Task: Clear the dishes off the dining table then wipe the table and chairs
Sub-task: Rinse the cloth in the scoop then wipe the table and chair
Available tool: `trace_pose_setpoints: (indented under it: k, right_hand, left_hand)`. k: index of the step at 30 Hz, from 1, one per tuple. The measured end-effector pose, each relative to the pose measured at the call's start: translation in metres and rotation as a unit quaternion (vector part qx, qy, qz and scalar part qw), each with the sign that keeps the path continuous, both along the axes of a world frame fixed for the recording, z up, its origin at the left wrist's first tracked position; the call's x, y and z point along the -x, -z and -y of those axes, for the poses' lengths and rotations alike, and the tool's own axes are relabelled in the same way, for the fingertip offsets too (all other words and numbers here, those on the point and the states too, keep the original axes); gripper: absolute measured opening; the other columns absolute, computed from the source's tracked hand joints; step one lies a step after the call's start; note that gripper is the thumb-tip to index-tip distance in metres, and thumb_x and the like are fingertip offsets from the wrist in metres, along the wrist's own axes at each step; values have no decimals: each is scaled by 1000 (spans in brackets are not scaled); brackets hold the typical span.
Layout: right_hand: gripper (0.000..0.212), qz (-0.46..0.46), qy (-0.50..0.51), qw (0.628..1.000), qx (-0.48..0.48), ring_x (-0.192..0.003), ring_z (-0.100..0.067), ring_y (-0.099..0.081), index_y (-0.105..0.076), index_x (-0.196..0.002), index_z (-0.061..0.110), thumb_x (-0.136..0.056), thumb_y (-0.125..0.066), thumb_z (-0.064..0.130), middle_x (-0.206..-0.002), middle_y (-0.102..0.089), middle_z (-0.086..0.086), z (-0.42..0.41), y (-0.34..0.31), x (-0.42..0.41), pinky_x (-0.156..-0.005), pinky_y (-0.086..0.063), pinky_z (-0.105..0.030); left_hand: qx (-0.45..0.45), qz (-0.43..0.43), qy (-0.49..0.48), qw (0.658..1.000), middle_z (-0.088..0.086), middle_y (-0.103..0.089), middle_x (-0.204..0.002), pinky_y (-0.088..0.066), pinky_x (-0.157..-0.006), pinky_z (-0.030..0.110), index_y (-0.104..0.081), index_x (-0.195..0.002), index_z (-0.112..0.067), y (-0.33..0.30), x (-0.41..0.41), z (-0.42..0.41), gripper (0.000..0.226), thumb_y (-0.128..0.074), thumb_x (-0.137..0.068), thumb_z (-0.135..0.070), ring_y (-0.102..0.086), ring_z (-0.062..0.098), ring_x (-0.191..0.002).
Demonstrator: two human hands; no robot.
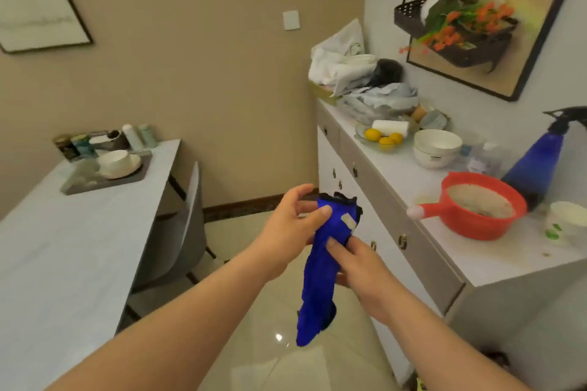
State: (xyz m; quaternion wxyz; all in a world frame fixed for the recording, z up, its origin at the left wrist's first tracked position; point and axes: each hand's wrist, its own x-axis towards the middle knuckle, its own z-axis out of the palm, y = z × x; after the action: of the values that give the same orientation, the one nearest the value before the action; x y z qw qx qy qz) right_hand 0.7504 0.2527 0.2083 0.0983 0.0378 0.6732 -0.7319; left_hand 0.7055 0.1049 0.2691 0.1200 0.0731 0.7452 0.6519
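Note:
A bright blue cloth (317, 282) hangs between my two hands above the tiled floor. My left hand (287, 232) pinches its upper part with thumb and fingers. Lower down, my right hand (355, 267) grips the cloth's right side. The pale dining table (63, 247) runs along the left, with a grey chair (178, 232) pushed against it. On the table's far end sits a dark tray (133, 176) with a white cup and saucer (117, 163), and behind it stand several tins and bottles (104, 140).
A white sideboard (428, 232) on the right carries stacked white bowls (436, 147), a red colander (482, 205), a blue spray bottle (540, 159), a dish of lemons (384, 136), bags and another white bowl (568, 220). Glossy floor tiles (270, 343) lie between table and sideboard.

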Motion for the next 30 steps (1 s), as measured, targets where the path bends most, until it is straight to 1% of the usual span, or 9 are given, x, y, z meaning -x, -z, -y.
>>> trace_pose_setpoints:
  k: [3, 5, 10, 14, 17, 20, 25, 28, 30]
  right_hand:
    - [25, 26, 20, 997, 66, -92, -23, -75, -65, -121, 19, -103, -55, 35, -105, -77, -9, 75, -5, 20, -76, -58, -38]
    - [27, 49, 18, 993, 103, -87, -28, -73, -66, -120, 15, -102, -58, 34, -104, -76, -15, 120, -6, 30, -72, -56, -39]
    - [27, 112, -104, 981, 120, -103, -37, -72, -66, -122, 8, -105, -53, 24, -112, -74, -20, 237, -11, 36, -86, -60, -47]
    - [34, 145, -179, 971, 62, -108, -35, -71, -65, -126, 9, -105, -51, 32, -116, -74, -17, 327, -1, 47, -101, -53, -53]
    - [41, 155, -205, 966, 18, -110, -34, -70, -66, -127, 8, -106, -47, 38, -118, -73, -17, 378, 12, 61, -105, -49, -53]
    - [37, 166, -185, 968, -18, -105, -31, -73, -68, -122, 14, -107, -46, 39, -113, -76, -12, 417, 19, 76, -104, -51, -52]
    - [36, 224, -110, 968, -39, -98, -28, -75, -68, -119, 14, -106, -47, 41, -105, -78, -8, 443, 34, 103, -83, -58, -41]
    - [27, 245, -108, 963, -26, -98, -28, -75, -64, -124, 15, -104, -55, 31, -106, -78, -8, 446, 40, 122, -75, -59, -39]
    - [29, 246, -146, 958, -10, -100, -30, -75, -59, -130, 22, -101, -62, 22, -112, -76, -8, 446, 43, 135, -77, -60, -41]
  left_hand:
    - [61, 19, -69, 996, -11, -56, -134, -56, -97, 36, -40, -145, -33, 15, -4, 81, 69, -74, -87, -50, -62, 5, -114]
    - [85, 68, -79, 991, -11, -57, -131, -57, -96, 40, -45, -140, -32, 27, -13, 128, 68, -76, -83, -54, -64, 9, -113]
    - [31, 152, -59, 986, -6, -73, -118, -59, -93, 46, -56, -131, -26, 60, -30, 249, 67, -82, -77, -57, -72, 17, -108]
    - [-2, 164, -94, 982, -4, -77, -111, -59, -94, 46, -65, -122, -26, 77, -39, 341, 52, -76, -82, -58, -74, 19, -103]
    - [-23, 164, -155, 974, -1, -77, -107, -59, -94, 47, -69, -115, -21, 94, -39, 395, 50, -73, -84, -60, -74, 20, -101]
    - [-46, 151, -242, 957, 2, -76, -107, -59, -93, 45, -67, -112, -18, 110, -33, 446, 43, -74, -86, -51, -73, 21, -101]
    - [-117, 157, -330, 923, 3, -75, -112, -57, -97, 44, -67, -118, -16, 122, -21, 508, 31, -67, -96, -37, -71, 23, -107]
    - [-125, 151, -356, 914, 5, -74, -116, -56, -99, 46, -65, -120, -15, 129, -9, 532, 37, -69, -93, -40, -70, 25, -109]
    - [-118, 155, -365, 910, 5, -71, -118, -57, -96, 45, -62, -120, -18, 131, -2, 540, 38, -72, -91, -41, -69, 25, -109]
